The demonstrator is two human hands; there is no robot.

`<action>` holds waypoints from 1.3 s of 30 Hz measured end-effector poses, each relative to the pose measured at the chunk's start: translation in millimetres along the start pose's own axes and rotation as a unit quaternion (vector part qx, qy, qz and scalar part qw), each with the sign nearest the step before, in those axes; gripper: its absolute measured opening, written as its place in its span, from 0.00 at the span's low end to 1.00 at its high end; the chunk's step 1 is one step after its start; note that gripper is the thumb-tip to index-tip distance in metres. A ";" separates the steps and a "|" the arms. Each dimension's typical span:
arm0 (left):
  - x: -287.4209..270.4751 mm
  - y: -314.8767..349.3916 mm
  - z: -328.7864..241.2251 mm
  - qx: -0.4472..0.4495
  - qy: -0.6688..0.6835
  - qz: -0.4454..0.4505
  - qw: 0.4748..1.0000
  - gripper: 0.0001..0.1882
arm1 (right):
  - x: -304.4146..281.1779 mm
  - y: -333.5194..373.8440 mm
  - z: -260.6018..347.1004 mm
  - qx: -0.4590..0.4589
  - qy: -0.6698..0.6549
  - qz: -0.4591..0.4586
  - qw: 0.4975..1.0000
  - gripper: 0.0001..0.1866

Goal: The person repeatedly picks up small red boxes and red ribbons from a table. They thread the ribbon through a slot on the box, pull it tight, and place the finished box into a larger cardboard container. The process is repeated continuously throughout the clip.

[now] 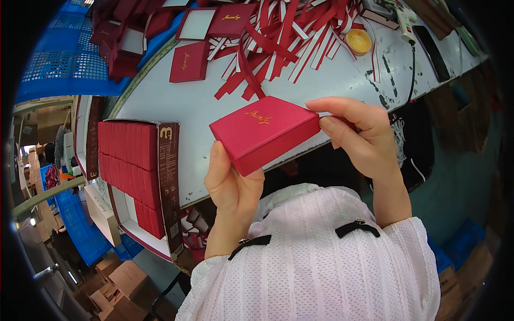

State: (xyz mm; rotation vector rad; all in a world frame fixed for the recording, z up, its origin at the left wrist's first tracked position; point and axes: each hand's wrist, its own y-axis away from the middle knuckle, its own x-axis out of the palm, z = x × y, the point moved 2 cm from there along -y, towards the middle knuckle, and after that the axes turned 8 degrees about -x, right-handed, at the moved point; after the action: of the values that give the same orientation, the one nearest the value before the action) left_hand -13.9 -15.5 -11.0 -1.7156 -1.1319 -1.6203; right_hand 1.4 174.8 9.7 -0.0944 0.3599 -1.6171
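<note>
A red gift box with gold lettering on its lid is held up in front of my chest, over the near edge of the table. My left hand grips its near left corner, thumb at the side and the other fingers underneath, partly hidden. At the right end, the thumb and forefinger of my right hand pinch the corner. The lid looks closed and the box is slightly tilted. Past it lies a heap of red and white ribbon strips.
To the left stands a carton packed with rows of red boxes. Another red box and an open one with a white inside lie farther back. A yellow round tin, a cable and a black phone are at the right.
</note>
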 end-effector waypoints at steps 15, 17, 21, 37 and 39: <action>0.7 -22.7 15.4 0.082 -0.179 -0.042 0.979 0.16 | 2.6 8.5 1.4 0.043 0.036 0.001 0.998 0.09; 2.9 -20.8 7.5 0.024 -0.057 -0.004 0.998 0.18 | -11.5 5.2 0.9 0.042 0.046 0.004 0.998 0.09; 9.7 -17.5 4.5 -0.016 0.047 0.015 0.999 0.16 | -5.3 3.9 -0.6 -0.007 0.045 -0.038 0.998 0.11; -17.2 -26.8 22.6 0.151 -0.324 -0.052 0.932 0.20 | 19.2 10.6 3.0 -0.025 0.077 -0.002 0.997 0.08; -5.5 -29.0 20.0 0.096 -0.228 -0.082 0.965 0.18 | 15.0 9.8 3.0 -0.040 0.084 0.011 0.996 0.09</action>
State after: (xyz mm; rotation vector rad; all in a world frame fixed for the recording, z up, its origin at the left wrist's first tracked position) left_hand -27.0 14.8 -24.2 -1.9584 -1.6272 -1.1782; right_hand 10.4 159.1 7.4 -0.0148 0.5553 -1.5929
